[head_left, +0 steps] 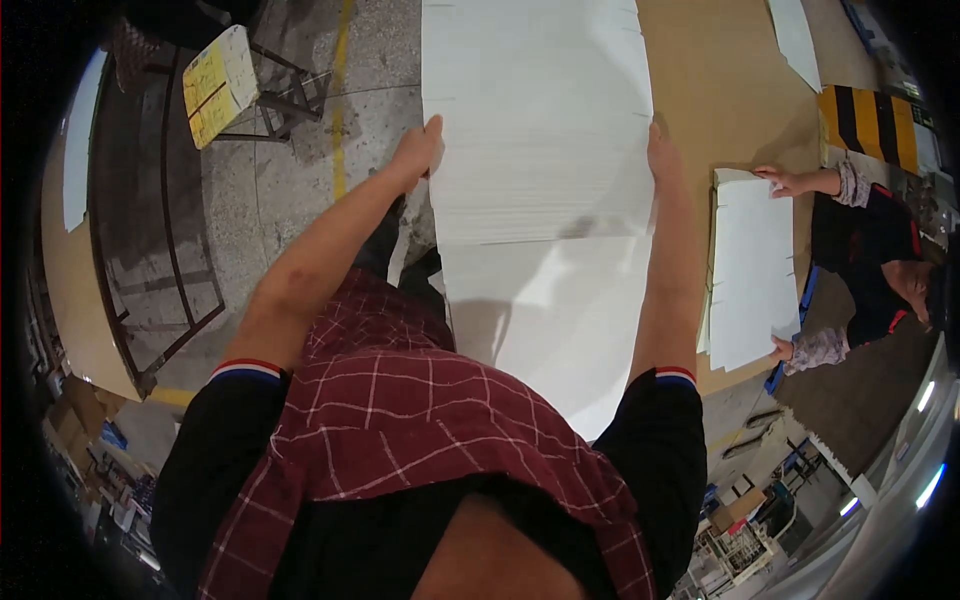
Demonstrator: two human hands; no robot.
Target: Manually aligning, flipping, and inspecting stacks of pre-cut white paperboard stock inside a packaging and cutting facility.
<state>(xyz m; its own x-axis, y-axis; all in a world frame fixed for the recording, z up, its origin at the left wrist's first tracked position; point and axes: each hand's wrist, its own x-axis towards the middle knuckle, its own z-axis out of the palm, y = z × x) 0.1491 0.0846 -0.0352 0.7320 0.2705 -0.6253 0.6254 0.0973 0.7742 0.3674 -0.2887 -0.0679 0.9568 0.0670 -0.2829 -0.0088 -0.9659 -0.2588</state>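
Note:
A long white cardboard sheet (535, 90) lies before me, its side edges notched. Across its middle runs a band of fine parallel lines, like stacked sheet edges. Beyond a crosswise edge, a second smooth white part (565, 310) reaches toward my apron. My left hand (416, 155) is closed on the left edge of the white cardboard, thumb at the rim and fingers mostly hidden. Opposite it, my right hand (664, 158) holds the right edge, its fingertips largely out of sight. How many sheets are between my hands I cannot tell.
At the right, a co-worker (870, 245) holds a stack of white notched sheets (755, 270) on the brown tabletop (715, 80). A yellow-topped stool (222, 85) stands at the far left. Near it is a brown metal frame (165, 345). A black-and-yellow striped panel (868, 125) sits far right.

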